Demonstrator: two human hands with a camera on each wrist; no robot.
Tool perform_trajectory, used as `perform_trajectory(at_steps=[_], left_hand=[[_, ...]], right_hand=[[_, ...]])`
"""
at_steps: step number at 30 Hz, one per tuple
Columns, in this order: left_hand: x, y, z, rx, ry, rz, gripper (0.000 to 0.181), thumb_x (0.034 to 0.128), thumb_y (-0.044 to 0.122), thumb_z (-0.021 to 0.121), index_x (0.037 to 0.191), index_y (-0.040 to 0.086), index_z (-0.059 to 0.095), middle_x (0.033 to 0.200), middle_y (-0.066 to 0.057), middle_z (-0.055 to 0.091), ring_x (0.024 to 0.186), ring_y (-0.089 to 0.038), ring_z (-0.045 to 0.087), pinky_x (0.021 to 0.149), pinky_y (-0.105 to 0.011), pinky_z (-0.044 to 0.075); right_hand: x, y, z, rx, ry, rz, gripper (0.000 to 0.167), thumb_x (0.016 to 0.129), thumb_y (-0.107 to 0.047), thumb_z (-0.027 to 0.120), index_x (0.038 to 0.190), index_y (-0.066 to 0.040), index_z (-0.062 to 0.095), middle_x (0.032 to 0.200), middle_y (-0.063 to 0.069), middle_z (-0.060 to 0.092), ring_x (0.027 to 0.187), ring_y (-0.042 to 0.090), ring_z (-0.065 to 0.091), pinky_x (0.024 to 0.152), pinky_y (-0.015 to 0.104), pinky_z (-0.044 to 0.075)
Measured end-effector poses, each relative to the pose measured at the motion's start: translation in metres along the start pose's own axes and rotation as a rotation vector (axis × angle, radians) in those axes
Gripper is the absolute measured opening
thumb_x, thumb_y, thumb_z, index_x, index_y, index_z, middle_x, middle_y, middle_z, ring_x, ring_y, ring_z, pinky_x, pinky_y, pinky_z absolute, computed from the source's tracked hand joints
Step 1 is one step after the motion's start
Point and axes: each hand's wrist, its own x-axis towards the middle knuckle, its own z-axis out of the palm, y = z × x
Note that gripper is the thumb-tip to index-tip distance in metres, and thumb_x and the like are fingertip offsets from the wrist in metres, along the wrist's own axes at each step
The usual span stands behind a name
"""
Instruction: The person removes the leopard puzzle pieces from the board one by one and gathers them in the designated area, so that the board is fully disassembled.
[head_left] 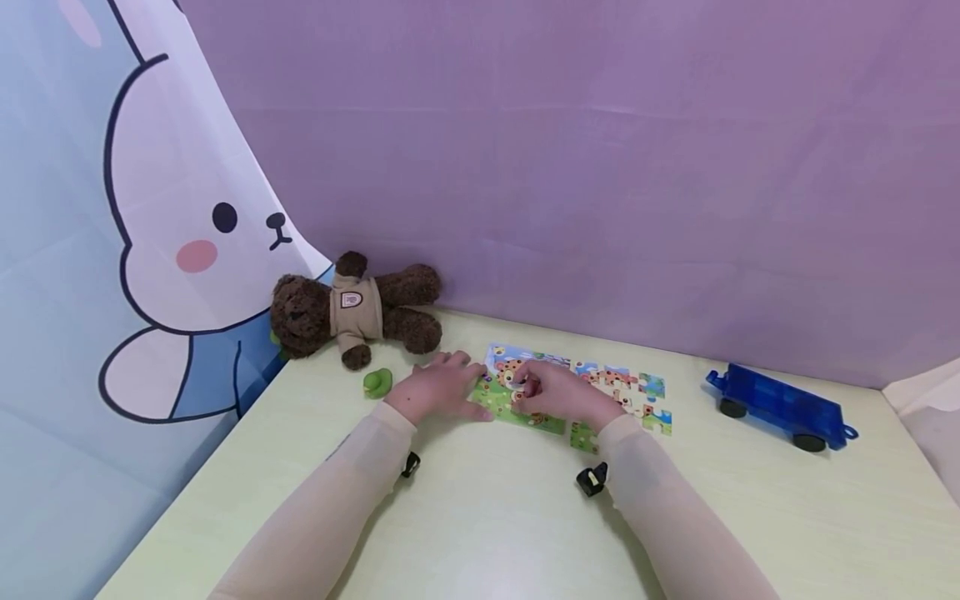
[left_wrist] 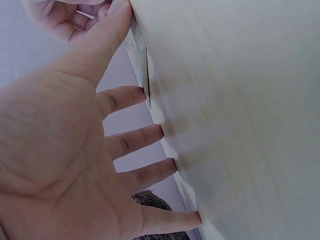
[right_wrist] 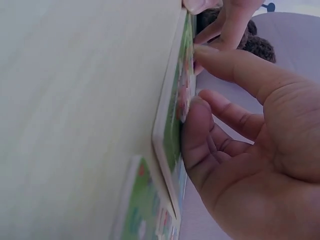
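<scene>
A puzzle board (head_left: 543, 421) with a spotted animal and green grass lies on the table. My left hand (head_left: 438, 387) spreads over its left side, thumb and index finger touching the board's edge, the other fingertips on the tabletop in the left wrist view. Over the middle of the board, my right hand (head_left: 562, 392) has its thumb and index finger bent around a small puzzle piece (right_wrist: 185, 97) at the board's surface; the fingers partly hide it. Just right of the board sits a second group of joined puzzle pieces (head_left: 652, 386), partly behind the right hand.
A brown teddy bear (head_left: 360, 312) in a beige shirt lies at the back left. Near the left hand is a small green toy (head_left: 377, 383). A blue wheeled toy wagon (head_left: 780, 408) stands at the right. A purple cloth (head_left: 570, 167) hangs behind the table.
</scene>
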Motion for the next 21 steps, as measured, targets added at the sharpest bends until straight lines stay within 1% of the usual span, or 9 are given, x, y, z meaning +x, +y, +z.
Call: perform_trajectory(at_steps=[4, 11, 15, 21], left_hand=[[-0.0002, 0.0007, 0.0000, -0.001, -0.001, 0.000, 0.095, 0.0915, 0.074, 0.068, 0.168, 0.026, 0.036, 0.175, -0.013, 0.032, 0.159, -0.051, 0.030, 0.118, -0.086, 0.028], [-0.0008, 0.0016, -0.0016, -0.006, 0.000, 0.000, 0.094, 0.0918, 0.072, 0.069, 0.167, 0.027, 0.037, 0.174, -0.014, 0.032, 0.159, -0.052, 0.029, 0.119, -0.087, 0.027], [-0.0012, 0.0023, -0.0023, -0.013, -0.003, -0.007, 0.093, 0.0918, 0.072, 0.070, 0.167, 0.027, 0.037, 0.174, -0.013, 0.032, 0.160, -0.051, 0.029, 0.119, -0.087, 0.027], [-0.0020, 0.0032, -0.0025, -0.016, -0.004, -0.008, 0.093, 0.0920, 0.071, 0.070, 0.167, 0.027, 0.037, 0.175, -0.013, 0.032, 0.160, -0.052, 0.028, 0.119, -0.086, 0.026]], right_hand=[[0.0013, 0.0028, 0.0008, -0.026, -0.009, -0.015, 0.035, 0.095, -0.019, 0.082, 0.123, -0.007, 0.066, 0.102, 0.007, 0.067, 0.088, 0.019, 0.061, 0.077, 0.033, 0.056], [0.0021, 0.0040, 0.0010, -0.065, -0.031, -0.039, 0.037, 0.095, -0.020, 0.083, 0.126, -0.008, 0.068, 0.114, 0.006, 0.067, 0.098, 0.017, 0.061, 0.090, 0.034, 0.058], [0.0018, 0.0045, 0.0010, -0.063, -0.047, -0.032, 0.039, 0.095, -0.021, 0.083, 0.128, -0.009, 0.066, 0.116, 0.005, 0.067, 0.097, 0.018, 0.060, 0.091, 0.036, 0.058], [0.0014, 0.0064, 0.0005, -0.051, -0.055, -0.026, 0.040, 0.095, -0.022, 0.083, 0.129, -0.010, 0.067, 0.119, 0.005, 0.066, 0.100, 0.018, 0.060, 0.095, 0.038, 0.058]])
